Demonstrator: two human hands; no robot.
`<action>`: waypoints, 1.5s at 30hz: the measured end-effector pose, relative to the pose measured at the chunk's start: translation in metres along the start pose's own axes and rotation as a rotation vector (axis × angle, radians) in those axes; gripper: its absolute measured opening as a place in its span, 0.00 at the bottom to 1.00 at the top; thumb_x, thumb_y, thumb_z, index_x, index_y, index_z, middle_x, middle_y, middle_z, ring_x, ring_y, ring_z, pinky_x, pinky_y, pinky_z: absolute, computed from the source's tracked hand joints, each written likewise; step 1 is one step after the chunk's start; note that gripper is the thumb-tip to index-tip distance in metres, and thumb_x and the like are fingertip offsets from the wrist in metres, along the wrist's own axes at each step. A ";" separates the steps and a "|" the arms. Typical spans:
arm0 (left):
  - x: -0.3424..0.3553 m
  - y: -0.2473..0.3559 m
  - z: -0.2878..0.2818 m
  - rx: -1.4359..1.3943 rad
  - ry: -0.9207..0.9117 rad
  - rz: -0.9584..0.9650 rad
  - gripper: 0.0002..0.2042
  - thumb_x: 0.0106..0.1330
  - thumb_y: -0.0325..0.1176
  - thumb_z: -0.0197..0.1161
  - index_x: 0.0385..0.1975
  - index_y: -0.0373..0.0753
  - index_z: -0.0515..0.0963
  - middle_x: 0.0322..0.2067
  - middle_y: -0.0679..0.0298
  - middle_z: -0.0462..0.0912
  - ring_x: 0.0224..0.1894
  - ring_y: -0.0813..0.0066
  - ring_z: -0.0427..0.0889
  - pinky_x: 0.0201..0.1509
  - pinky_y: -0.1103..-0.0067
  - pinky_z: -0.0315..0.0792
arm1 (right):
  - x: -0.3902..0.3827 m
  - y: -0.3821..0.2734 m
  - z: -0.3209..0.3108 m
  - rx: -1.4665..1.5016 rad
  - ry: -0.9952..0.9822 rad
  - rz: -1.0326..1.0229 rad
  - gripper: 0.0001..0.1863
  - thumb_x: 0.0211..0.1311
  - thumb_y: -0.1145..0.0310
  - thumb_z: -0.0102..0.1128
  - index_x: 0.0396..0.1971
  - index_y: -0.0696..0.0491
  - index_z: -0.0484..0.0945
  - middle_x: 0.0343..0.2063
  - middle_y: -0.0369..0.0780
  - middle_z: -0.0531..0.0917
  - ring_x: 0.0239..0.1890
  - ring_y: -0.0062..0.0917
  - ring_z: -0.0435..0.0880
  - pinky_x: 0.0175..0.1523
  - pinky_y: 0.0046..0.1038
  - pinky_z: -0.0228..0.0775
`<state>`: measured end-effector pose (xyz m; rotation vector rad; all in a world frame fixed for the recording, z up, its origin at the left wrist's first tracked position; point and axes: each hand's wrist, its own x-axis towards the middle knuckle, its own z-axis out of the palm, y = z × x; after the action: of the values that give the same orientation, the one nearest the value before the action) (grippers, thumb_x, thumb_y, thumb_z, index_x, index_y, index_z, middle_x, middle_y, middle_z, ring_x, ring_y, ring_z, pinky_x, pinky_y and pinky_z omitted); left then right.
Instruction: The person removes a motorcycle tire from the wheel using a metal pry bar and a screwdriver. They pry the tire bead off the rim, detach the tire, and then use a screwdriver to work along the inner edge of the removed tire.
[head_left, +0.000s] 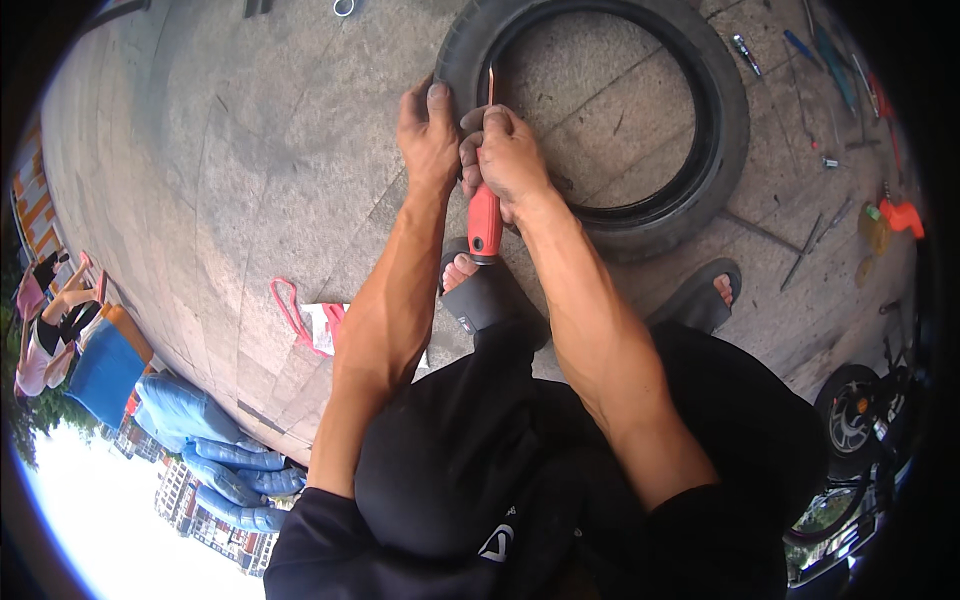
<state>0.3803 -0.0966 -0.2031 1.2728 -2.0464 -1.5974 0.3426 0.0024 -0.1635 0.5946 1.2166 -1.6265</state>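
The tyre [640,215] is laid flat on the paved ground [250,150]; both hands are set at its near-left rim, the left hand [428,135] just left of the right hand [510,155]; loose tools [815,230] are scattered right of the tyre; a plastic bag [318,322] is placed near-left of the tyre; a wheel [850,415] is stood near-right of it.
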 end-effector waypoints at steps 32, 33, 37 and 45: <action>-0.006 0.000 0.001 -0.138 -0.017 0.037 0.19 0.71 0.39 0.59 0.52 0.28 0.73 0.46 0.53 0.81 0.50 0.70 0.78 0.57 0.75 0.71 | 0.024 -0.074 -0.071 -1.305 0.243 -0.747 0.17 0.72 0.61 0.46 0.52 0.54 0.74 0.29 0.49 0.83 0.35 0.47 0.83 0.42 0.44 0.72; -0.006 0.000 0.001 -0.166 -0.022 0.021 0.19 0.71 0.38 0.59 0.52 0.28 0.73 0.47 0.53 0.81 0.50 0.70 0.78 0.57 0.75 0.71 | 0.026 -0.077 -0.077 -1.382 0.210 -0.661 0.16 0.72 0.61 0.45 0.50 0.54 0.74 0.31 0.50 0.83 0.37 0.51 0.82 0.44 0.46 0.71; -0.005 -0.002 0.002 -0.234 -0.033 0.015 0.19 0.71 0.38 0.59 0.53 0.28 0.72 0.47 0.53 0.80 0.50 0.69 0.78 0.57 0.76 0.71 | 0.026 -0.086 -0.086 -1.445 0.091 -0.696 0.15 0.71 0.60 0.47 0.45 0.56 0.73 0.31 0.54 0.82 0.38 0.55 0.80 0.43 0.50 0.70; -0.005 0.000 0.002 -0.167 -0.018 0.019 0.19 0.71 0.36 0.59 0.53 0.27 0.72 0.47 0.53 0.81 0.50 0.70 0.78 0.57 0.76 0.71 | 0.027 -0.057 -0.071 -1.536 -0.033 -0.657 0.12 0.68 0.66 0.48 0.37 0.61 0.71 0.26 0.58 0.80 0.33 0.56 0.81 0.40 0.51 0.72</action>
<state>0.3815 -0.0916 -0.2026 1.1812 -1.8843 -1.7361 0.2689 0.0569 -0.1885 -0.8621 2.2659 -0.6722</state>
